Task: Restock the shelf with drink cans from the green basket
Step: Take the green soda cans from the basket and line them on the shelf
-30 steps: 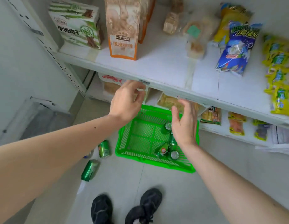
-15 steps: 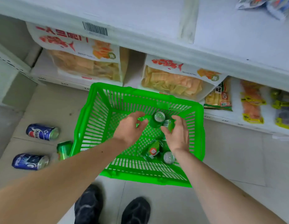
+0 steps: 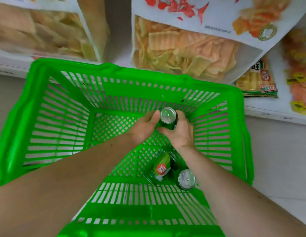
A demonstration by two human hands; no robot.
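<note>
The green basket (image 3: 51,106) fills the view from above, on the floor under the shelf. Inside, near its far wall, an upright green drink can (image 3: 168,117) with a silver top is held between both hands. My left hand (image 3: 143,127) wraps it from the left, thumb against its rim. My right hand (image 3: 180,132) grips it from the right, fingers curled round its body. Two more green cans sit near the basket's front right: one lying tilted (image 3: 160,168), one upright (image 3: 186,179).
The lowest white shelf (image 3: 268,113) runs just behind the basket, holding large chip bags (image 3: 183,48) and smaller snack packs (image 3: 256,79). Pale floor tiles (image 3: 277,159) show to the right of the basket.
The camera dropped and closed in on the basket. Both hands went from the shelf edge down into the basket and closed round the upright can.
</note>
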